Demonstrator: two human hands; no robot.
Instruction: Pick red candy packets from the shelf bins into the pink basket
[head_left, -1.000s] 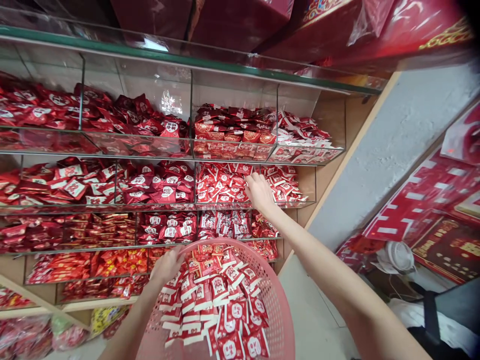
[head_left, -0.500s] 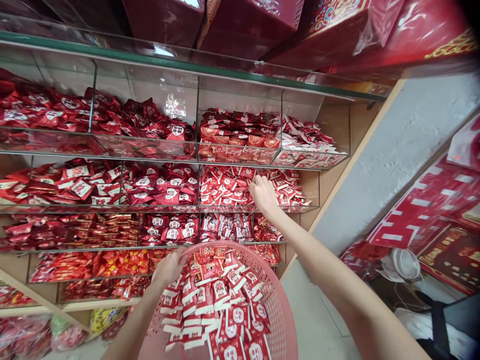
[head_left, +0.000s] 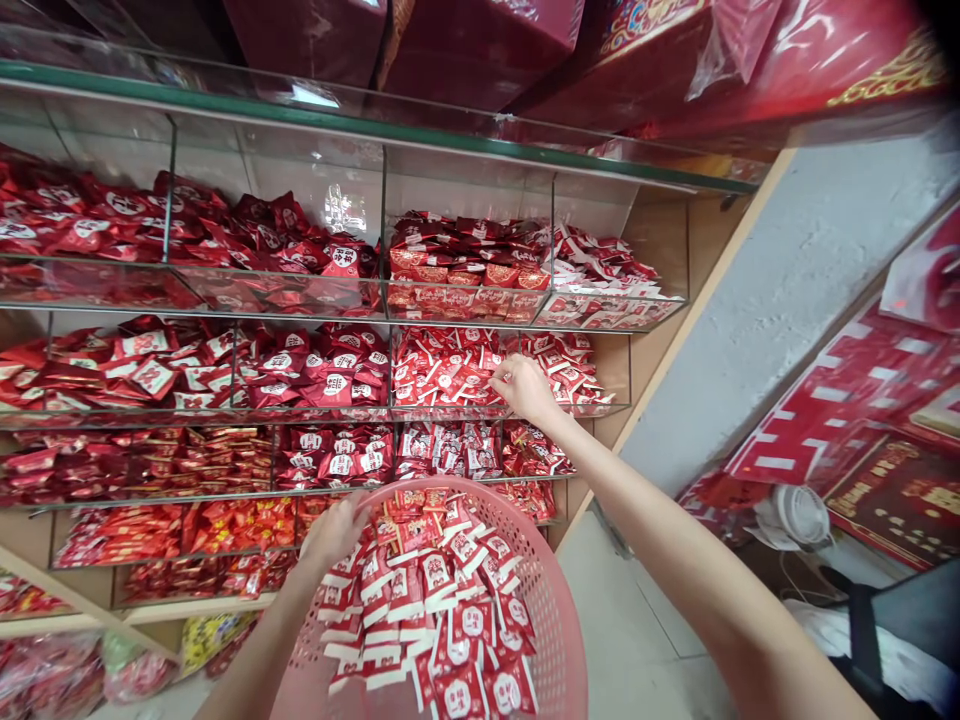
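Note:
My left hand [head_left: 336,532] is closed over the left rim of a pink perforated plastic basket [head_left: 559,610]. Inside the basket lie many small red-and-white candy packets [head_left: 474,622], laid partly in overlapping rows. My right hand [head_left: 526,388] reaches to the middle shelf, its thumb and fingers curled into a pinch. Its fingertips are at the small red-and-white packets [head_left: 448,372] in a glass-fronted compartment, beside a divider. Whatever sits between those fingertips, if anything, I cannot make out. More such packets [head_left: 574,372] fill the compartment to its right.
Glass shelves [head_left: 315,312] hold several compartments of red wrapped sweets. Large red boxes [head_left: 480,50] stand on the shelf above. A grey wall [head_left: 720,330] and red printed goods [head_left: 840,390] are at the right. Bagged items [head_left: 52,665] lie at lower left.
My right hand has turned slightly and its pinching fingers show more clearly at the packets. The view has shifted a little. My left hand stays on the basket rim.

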